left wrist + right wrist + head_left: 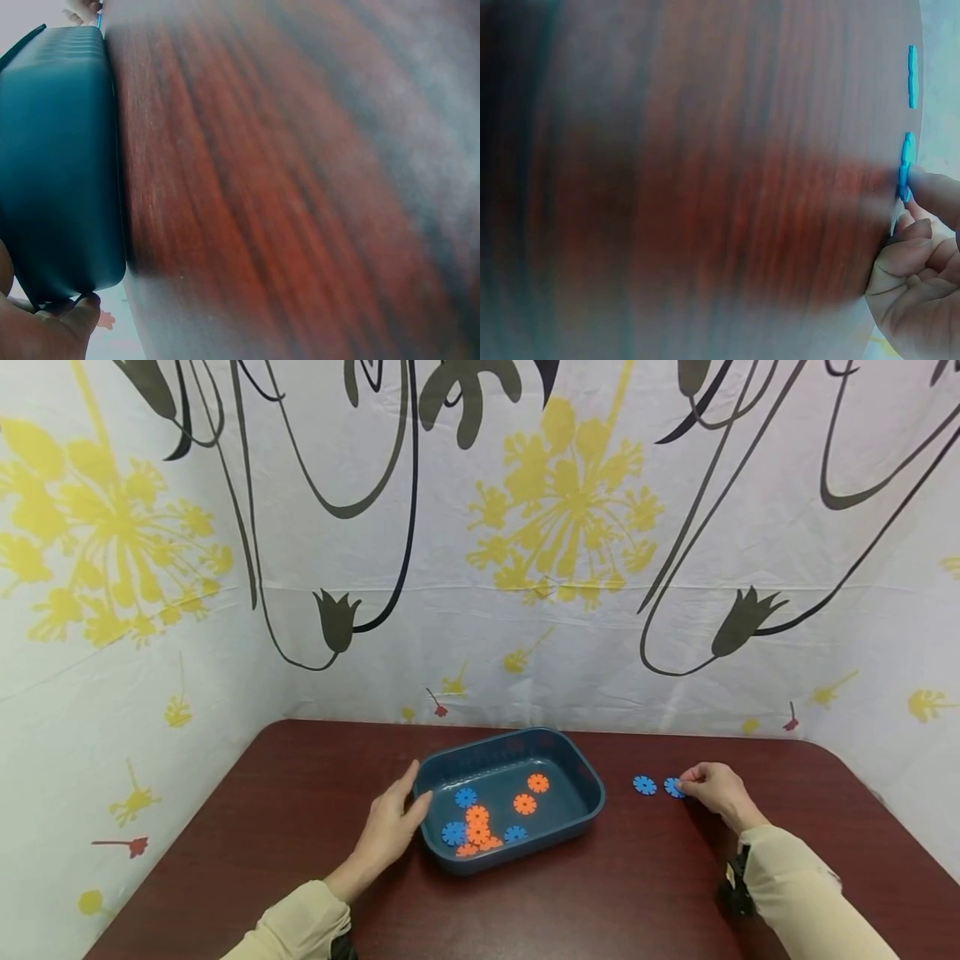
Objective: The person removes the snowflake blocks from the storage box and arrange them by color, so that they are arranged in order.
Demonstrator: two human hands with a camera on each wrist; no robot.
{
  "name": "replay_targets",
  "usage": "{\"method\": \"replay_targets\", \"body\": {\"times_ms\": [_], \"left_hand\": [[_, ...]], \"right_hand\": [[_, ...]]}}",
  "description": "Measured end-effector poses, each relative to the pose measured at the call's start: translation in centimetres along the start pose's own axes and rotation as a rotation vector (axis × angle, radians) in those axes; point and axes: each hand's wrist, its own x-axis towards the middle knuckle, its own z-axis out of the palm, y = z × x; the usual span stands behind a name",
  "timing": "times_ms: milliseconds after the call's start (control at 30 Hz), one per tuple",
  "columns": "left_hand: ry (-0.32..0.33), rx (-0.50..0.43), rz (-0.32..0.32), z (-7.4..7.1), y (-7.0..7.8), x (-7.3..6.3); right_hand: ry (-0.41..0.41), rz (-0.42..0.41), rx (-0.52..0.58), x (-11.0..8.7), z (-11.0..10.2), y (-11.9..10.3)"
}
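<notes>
A dark blue plastic tray (517, 852) stands at the middle of the table. Inside it lie several orange and blue notched toy discs, with an orange disc (537, 783) toward the back. My left hand (390, 822) holds the tray's left end, the thumb over the rim; in the left wrist view its fingers touch the tray's outer wall (64, 172). To the right of the tray, my right hand (716, 792) pinches the edge of a blue notched disc (672, 787), which is at the tabletop. A second blue disc (645, 785) lies just left of it.
The dark red wood-grain table (637, 893) has rounded far corners. A pale cloth (450, 552) with yellow and grey plant prints hangs behind it and along both sides.
</notes>
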Motion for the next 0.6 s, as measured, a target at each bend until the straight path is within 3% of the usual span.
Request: {"method": "replay_targets", "body": {"times_ms": [600], "left_hand": [[0.004, -0.016, -0.006, -0.02, -0.13, -0.07]], "right_hand": [[0.042, -0.008, -0.007, -0.59, 0.26, -0.37]]}}
